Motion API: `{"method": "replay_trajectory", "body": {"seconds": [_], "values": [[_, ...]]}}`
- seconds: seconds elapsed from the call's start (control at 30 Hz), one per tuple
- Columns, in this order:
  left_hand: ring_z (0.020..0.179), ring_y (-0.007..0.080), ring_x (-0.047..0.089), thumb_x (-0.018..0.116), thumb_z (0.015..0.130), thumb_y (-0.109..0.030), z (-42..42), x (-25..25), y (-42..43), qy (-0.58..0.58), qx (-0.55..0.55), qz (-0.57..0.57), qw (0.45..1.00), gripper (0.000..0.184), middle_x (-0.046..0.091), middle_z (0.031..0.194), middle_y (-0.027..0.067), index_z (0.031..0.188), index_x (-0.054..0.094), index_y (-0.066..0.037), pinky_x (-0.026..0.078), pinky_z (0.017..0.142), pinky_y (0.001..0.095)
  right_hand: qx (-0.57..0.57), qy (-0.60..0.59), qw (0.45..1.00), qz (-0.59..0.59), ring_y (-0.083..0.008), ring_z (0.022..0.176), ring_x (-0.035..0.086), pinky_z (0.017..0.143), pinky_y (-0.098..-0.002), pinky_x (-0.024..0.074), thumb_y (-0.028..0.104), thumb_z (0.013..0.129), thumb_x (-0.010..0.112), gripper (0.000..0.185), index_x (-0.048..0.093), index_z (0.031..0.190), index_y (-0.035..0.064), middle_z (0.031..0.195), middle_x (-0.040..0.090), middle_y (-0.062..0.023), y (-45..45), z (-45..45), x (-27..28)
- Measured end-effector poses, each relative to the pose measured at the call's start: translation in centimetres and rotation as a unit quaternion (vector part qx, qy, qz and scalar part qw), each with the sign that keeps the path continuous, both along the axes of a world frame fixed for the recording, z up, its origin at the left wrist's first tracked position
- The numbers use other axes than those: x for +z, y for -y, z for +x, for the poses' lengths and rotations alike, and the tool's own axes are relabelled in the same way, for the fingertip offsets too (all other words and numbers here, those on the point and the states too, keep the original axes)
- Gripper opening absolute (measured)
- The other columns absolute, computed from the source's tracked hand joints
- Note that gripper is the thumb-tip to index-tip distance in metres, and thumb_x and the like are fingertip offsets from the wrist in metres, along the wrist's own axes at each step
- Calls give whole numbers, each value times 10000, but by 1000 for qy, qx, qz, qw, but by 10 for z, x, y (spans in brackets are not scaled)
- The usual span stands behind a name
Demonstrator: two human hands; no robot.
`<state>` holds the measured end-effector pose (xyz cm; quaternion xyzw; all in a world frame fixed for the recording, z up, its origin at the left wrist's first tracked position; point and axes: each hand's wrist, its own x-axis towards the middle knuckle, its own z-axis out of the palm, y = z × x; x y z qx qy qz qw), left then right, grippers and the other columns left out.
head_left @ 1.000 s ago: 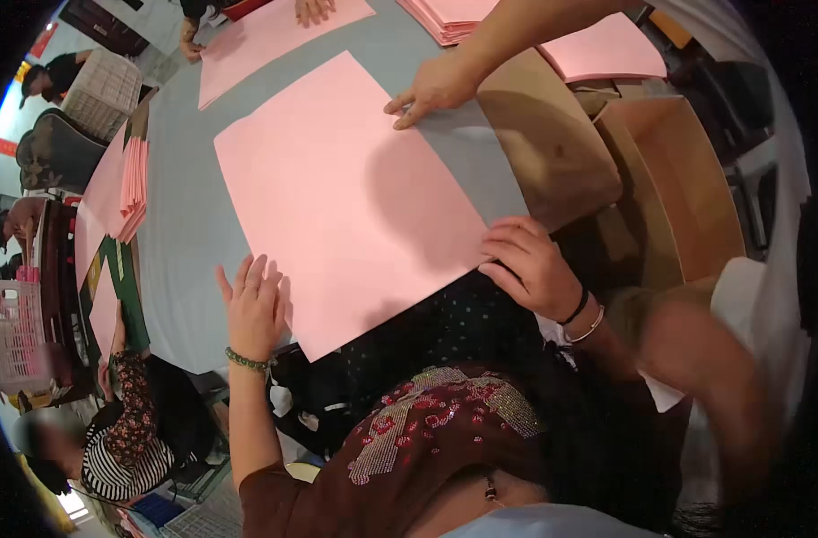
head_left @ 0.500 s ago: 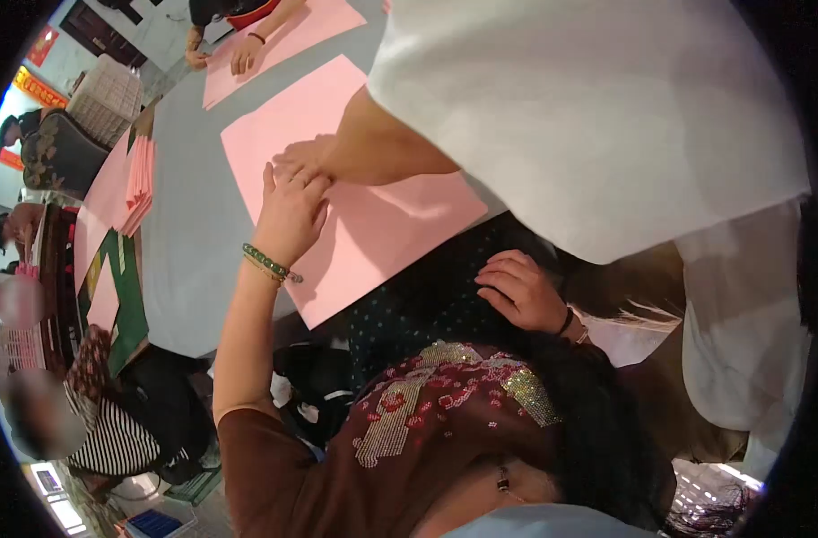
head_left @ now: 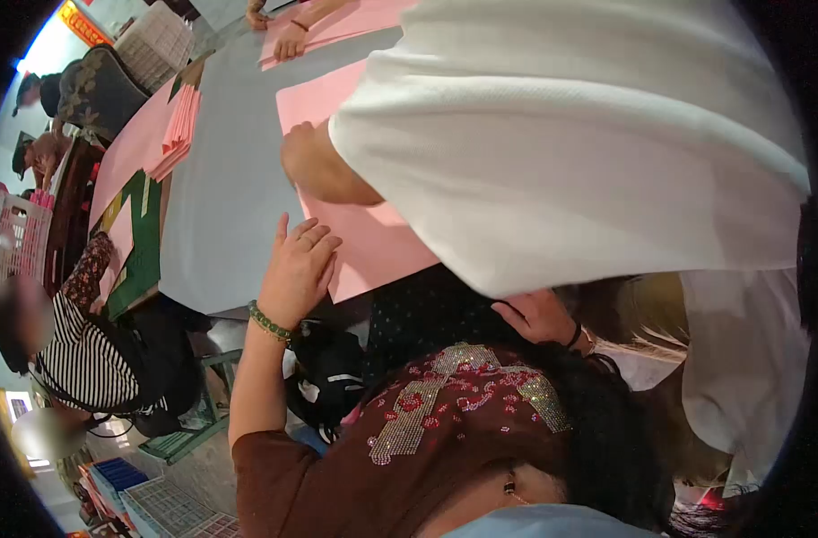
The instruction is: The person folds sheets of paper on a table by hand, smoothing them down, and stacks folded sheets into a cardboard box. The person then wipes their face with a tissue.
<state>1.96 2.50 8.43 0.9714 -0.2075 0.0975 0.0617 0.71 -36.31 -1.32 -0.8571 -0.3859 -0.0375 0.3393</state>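
Note:
A large pink sheet (head_left: 387, 247) lies on the grey table, its near corner reaching the edge by my lap. My left hand (head_left: 301, 264), with a green bead bracelet on the wrist, hovers or rests at the sheet's left edge. Its fingers are spread and nothing is in them. A co-worker's hand (head_left: 312, 161) bends over the left part of the sheet, its fingertips hidden. That person's wide white sleeve (head_left: 552, 143) hides the sheet's right side. By my lap, my right hand (head_left: 542, 316) shows a stretched thumb; the white cloth partly covers its fingers, and it appears open.
On the grey table (head_left: 225, 170), folded pink sheets (head_left: 174, 134) lie at the left. Another person's hand (head_left: 292, 40) rests on pink paper (head_left: 360, 20) across the table. A green board (head_left: 144, 260) lies near a person in stripes (head_left: 91, 359). The co-worker's arm blocks the right.
My left hand has drawn back toward me, away from the co-worker's hand. The white sleeve has come lower and further left, covering more of the sheet and my right fingers. The view has shifted.

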Motion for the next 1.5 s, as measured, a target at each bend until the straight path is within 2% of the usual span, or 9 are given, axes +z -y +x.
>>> {"method": "replay_trajectory", "body": {"seconds": [0.07,0.3,0.47,0.7,1.1,1.2,1.3,1.4,1.5], "values": [[1198,304,567,674,850,-78,-1,-1,-4,6,9,-2,1000,232,655,1146,100,1082,667,-87,291,1138,597,26,26,998,41,-301,957,618,880,-407,472,161,875,713,195,681,1014,28,975,657,-117,-4,8,-3],[1198,308,566,666,886,-135,7,-22,-36,13,37,31,999,182,652,1148,105,1059,670,-80,300,1139,589,45,2,999,11,-310,965,627,868,-411,486,127,859,716,199,684,1034,38,996,665,-120,-22,26,-11],[1187,313,575,654,902,-167,2,-15,-49,19,48,28,998,179,650,1143,118,1050,669,-67,329,1126,577,78,11,997,16,-314,905,640,830,-405,498,112,840,730,166,692,983,37,926,674,-115,-33,35,-25],[1163,305,581,635,887,-113,-3,-21,-61,5,70,1,998,198,651,1135,118,1080,655,-74,345,1124,556,97,-8,995,3,-298,917,641,818,-405,499,124,847,728,180,687,1000,37,929,674,-110,-51,40,-27],[1103,302,614,639,906,-130,20,-28,-68,-30,62,-29,997,141,672,1090,126,1030,660,-67,405,1076,546,116,-42,992,-16,-285,934,636,819,-403,492,182,884,694,189,693,1029,61,960,680,-94,-60,70,-36],[1021,304,647,656,886,-97,17,-14,-56,-24,56,-66,996,154,690,1018,120,1037,657,-64,433,1038,540,120,-27,992,-15,-292,937,634,819,-401,489,185,883,693,191,690,1030,63,963,677,-96,-57,70,-38],[900,311,674,678,869,-63,6,9,-42,-42,41,-162,985,159,704,925,118,1027,671,-51,505,934,475,108,-43,993,-27,-301,933,634,820,-409,487,167,875,700,193,685,1032,55,961,675,-104,-63,66,-24],[785,281,689,711,871,-52,-14,20,-22,-71,50,-333,939,116,707,874,127,985,704,-32,538,704,335,142,-53,988,6,-311,928,634,814,-416,487,131,862,709,194,676,1031,40,966,673,-117,-66,76,-11],[699,247,680,709,889,-126,-52,1,-10,-213,100,-407,883,116,694,791,119,954,700,-30,528,647,335,158,-56,986,-1,-319,945,636,841,-421,493,88,856,706,196,675,1038,23,988,675,-131,-84,80,26]]}}
